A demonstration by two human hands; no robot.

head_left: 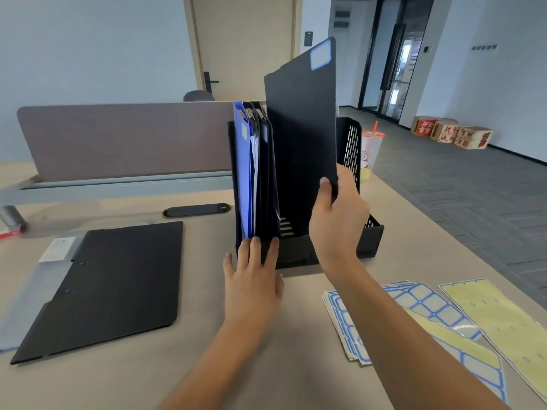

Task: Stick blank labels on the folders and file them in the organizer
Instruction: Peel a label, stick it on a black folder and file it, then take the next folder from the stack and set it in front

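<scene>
My right hand [337,214] grips the lower right edge of a black folder [299,128], held upright inside the black mesh organizer [349,149]. A blank blue-bordered label [320,55] is stuck at that folder's top right corner. My left hand [251,279] lies flat with its fingertips against the organizer's front left, fingers apart. A blue folder [244,173] and dark folders [263,161] stand in the organizer's left slots. Another black folder [112,285] lies flat on the desk at the left. Label sheets [429,303] lie at the right.
A grey folder with a white label [57,250] lies partly under the flat black folder. Yellow backing sheets [503,318] lie at the desk's right edge. A drink cup with a straw [371,149] stands behind the organizer. A partition screen [124,137] closes off the desk's far side.
</scene>
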